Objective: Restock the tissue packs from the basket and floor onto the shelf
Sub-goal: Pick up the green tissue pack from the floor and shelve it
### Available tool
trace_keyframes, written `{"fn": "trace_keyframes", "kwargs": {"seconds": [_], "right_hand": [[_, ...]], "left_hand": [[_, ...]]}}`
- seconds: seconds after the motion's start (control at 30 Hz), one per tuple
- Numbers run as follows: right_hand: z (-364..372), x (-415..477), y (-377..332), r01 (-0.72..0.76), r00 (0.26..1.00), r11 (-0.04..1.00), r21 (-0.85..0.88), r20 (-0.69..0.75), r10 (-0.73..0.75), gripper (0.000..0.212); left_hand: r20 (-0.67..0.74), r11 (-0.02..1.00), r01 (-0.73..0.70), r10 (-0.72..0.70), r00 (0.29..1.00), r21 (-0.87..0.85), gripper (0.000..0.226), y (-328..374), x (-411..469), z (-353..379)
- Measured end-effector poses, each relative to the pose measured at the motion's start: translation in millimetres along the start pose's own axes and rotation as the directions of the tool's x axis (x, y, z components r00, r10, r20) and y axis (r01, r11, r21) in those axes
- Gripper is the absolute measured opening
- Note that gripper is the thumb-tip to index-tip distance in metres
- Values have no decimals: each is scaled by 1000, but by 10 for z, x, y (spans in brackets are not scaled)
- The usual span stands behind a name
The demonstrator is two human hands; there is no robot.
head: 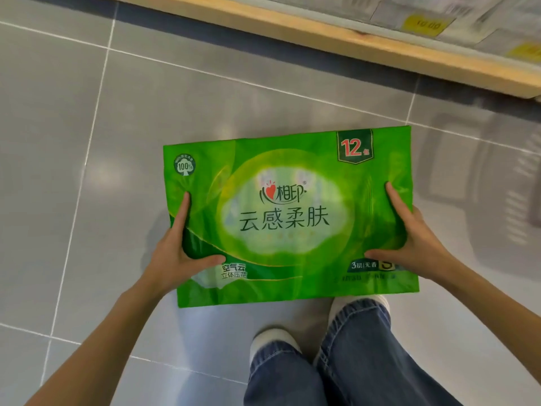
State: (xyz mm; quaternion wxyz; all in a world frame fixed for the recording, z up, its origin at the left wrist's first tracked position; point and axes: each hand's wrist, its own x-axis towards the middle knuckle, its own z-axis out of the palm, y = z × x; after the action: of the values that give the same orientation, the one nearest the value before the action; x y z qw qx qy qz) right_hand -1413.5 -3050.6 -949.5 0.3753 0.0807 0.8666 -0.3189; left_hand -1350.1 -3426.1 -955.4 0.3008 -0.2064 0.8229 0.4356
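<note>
A large green tissue pack (288, 215) with Chinese lettering and a "12" badge is held flat above the grey tiled floor, in front of my legs. My left hand (175, 253) grips its left edge, thumb on top near the lower left corner. My right hand (412, 244) grips its right edge the same way. The wooden shelf (322, 39) runs across the top right, its edge strip carrying yellow price tags. A grey plastic basket (497, 183) stands blurred on the floor at the right, beside the pack; whether it holds anything I cannot tell.
Grey floor tiles (73, 171) spread out to the left and front. My jeans and white shoes (275, 341) are directly below the pack. Blurred packaged goods (483, 13) sit on the shelf at the top right.
</note>
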Motion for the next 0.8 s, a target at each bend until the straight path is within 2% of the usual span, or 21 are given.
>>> {"fn": "trace_keyframes", "kwargs": {"seconds": [0.27,0.5,0.63,0.8], "right_hand": [[-207,-140,-366,29,1000,986,-164,2,-29,114],[-791,-622,-975,141,989,983,-118,-26,-145,115],[-1318,-1145,-1484,223,969,972,-71,-95,-229,114],[-2048,-1984,-2123,282,929,949,-138,-207,-306,117]], "left_hand": [[-21,1000,11,-11,1000,11,117,369,-237,-138],[-74,999,3,0,997,49,118,1079,-767,-789],[-137,994,-57,70,988,91,117,1731,-1228,-1305],[-215,975,-183,207,954,127,118,2615,-1949,-1957]]}}
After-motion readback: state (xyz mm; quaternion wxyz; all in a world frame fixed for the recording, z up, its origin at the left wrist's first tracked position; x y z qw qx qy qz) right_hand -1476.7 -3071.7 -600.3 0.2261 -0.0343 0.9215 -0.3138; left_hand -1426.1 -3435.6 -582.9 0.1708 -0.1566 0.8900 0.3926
